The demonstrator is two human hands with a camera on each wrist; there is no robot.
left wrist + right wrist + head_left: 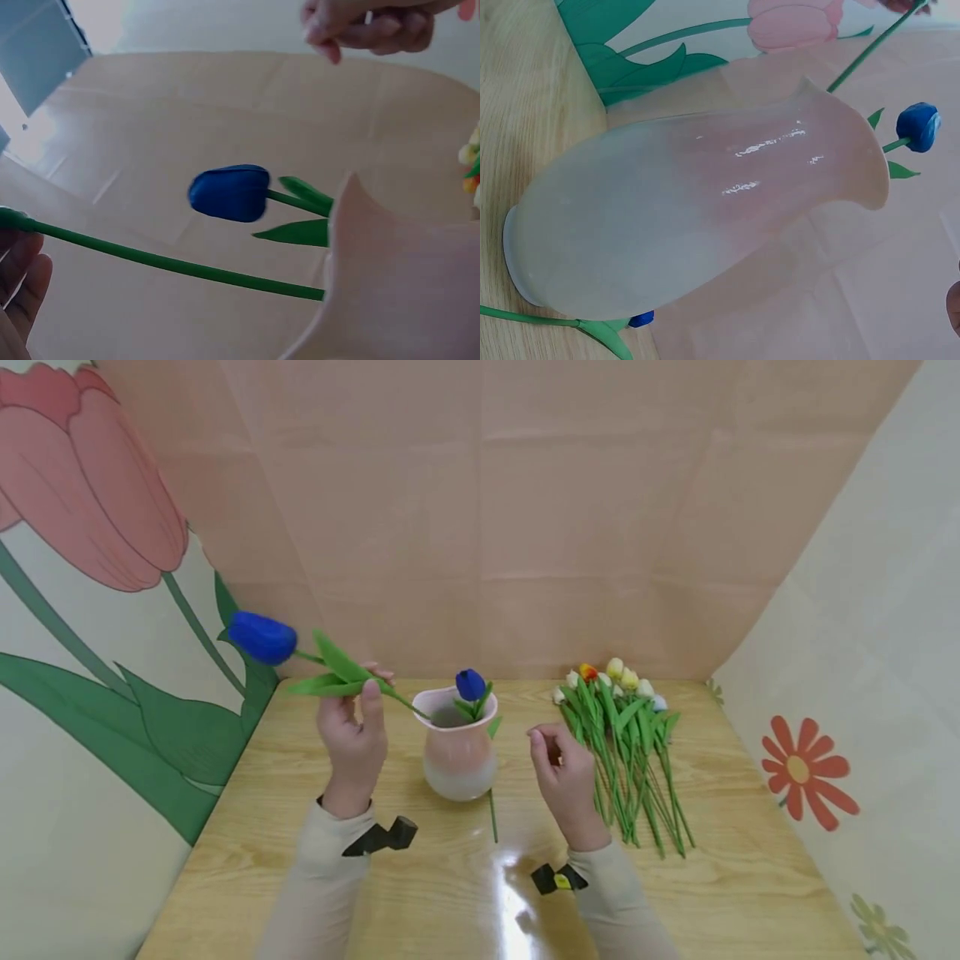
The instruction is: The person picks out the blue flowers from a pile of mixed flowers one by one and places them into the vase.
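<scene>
My left hand [352,735] pinches a blue artificial tulip [262,638] by its stem, below the green leaves. The bloom points up and left, while the stem's lower end slants into the mouth of the pink-and-white vase [459,762]. Another blue tulip [470,685] stands in the vase, leaning on the rim. To the right of the vase, my right hand [566,777] hovers with loosely bent fingers and nothing in them. A further blue tulip [641,319] lies on the table beside the vase, mostly hidden by it in the right wrist view.
A bunch of artificial tulips [630,727] in white, yellow, orange and pale blue lies on the wooden table [420,893], right of my right hand. Behind stands a pinkish-beige backdrop [480,527], with flower-printed panels at both sides.
</scene>
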